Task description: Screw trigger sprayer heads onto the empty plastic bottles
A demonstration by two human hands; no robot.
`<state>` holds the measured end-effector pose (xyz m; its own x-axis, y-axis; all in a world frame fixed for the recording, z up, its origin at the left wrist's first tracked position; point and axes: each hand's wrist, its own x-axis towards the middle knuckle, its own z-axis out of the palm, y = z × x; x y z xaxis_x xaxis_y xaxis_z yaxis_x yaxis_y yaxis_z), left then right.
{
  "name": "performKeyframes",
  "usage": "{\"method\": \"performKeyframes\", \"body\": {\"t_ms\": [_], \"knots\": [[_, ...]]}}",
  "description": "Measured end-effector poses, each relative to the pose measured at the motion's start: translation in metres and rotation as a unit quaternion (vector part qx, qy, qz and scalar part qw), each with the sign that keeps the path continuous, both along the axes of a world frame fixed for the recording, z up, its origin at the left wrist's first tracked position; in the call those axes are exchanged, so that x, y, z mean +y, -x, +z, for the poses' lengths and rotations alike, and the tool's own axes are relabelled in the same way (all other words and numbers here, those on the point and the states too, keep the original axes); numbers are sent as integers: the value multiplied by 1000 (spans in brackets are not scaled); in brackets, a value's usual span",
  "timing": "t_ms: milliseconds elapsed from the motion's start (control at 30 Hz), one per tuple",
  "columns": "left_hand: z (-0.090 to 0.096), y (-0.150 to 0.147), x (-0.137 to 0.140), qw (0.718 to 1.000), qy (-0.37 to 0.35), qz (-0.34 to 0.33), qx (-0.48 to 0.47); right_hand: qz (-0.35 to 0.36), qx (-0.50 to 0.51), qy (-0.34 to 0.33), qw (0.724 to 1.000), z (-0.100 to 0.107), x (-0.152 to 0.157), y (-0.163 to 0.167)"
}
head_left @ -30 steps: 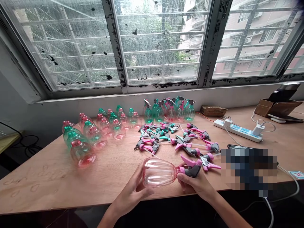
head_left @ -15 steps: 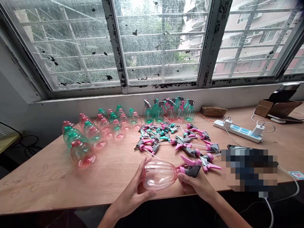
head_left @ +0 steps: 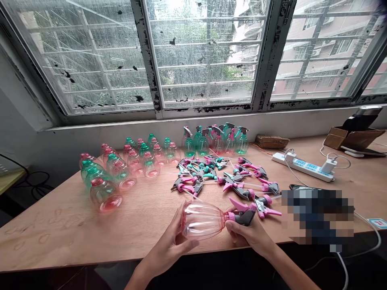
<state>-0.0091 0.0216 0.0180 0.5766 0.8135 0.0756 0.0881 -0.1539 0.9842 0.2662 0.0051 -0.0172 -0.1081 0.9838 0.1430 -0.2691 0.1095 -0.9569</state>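
A clear pink spray bottle (head_left: 202,220) lies on its side between my hands, above the table's front edge. Its base rests in my left hand (head_left: 171,241), fingers behind and thumb below. At the neck, my right hand (head_left: 246,231) pinches the pink collar of the grey-and-pink spray head (head_left: 246,213), which sits on the bottle's mouth. Just beyond lies a pile of loose spray heads (head_left: 208,169) in pink, teal and grey, some with thin tubes. Pink and green bottles without heads, such as this pink bottle (head_left: 106,195), stand at the left.
Bottles with spray heads (head_left: 219,141) stand by the wall under the window. To the right are a white power strip (head_left: 304,166), a small cardboard box (head_left: 272,141), an open carton (head_left: 350,141) and a pixelated dark item (head_left: 317,215). Cables trail over the table's right side.
The bottle has turned slightly about its long axis in my hands, its ribs showing differently. Both hands stay in nearly the same place.
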Motion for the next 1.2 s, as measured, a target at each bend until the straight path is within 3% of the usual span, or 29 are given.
{"method": "performKeyframes", "body": {"t_ms": [133,400,633,900,1200], "knots": [[-1,-1,0,1000,-22,3,2,-17,10,5,1000,-3,2,0],[-2,2,1,1000,6,4,-19,9,-4,1,1000,2,-1,1],[-4,1,1,999,8,-14,-31,-12,11,0,1000,0,2,0],[-4,2,1,999,18,12,-33,4,2,-7,1000,0,0,2],[-2,0,0,999,-8,-6,-34,-6,10,2,1000,-1,1,1]]}}
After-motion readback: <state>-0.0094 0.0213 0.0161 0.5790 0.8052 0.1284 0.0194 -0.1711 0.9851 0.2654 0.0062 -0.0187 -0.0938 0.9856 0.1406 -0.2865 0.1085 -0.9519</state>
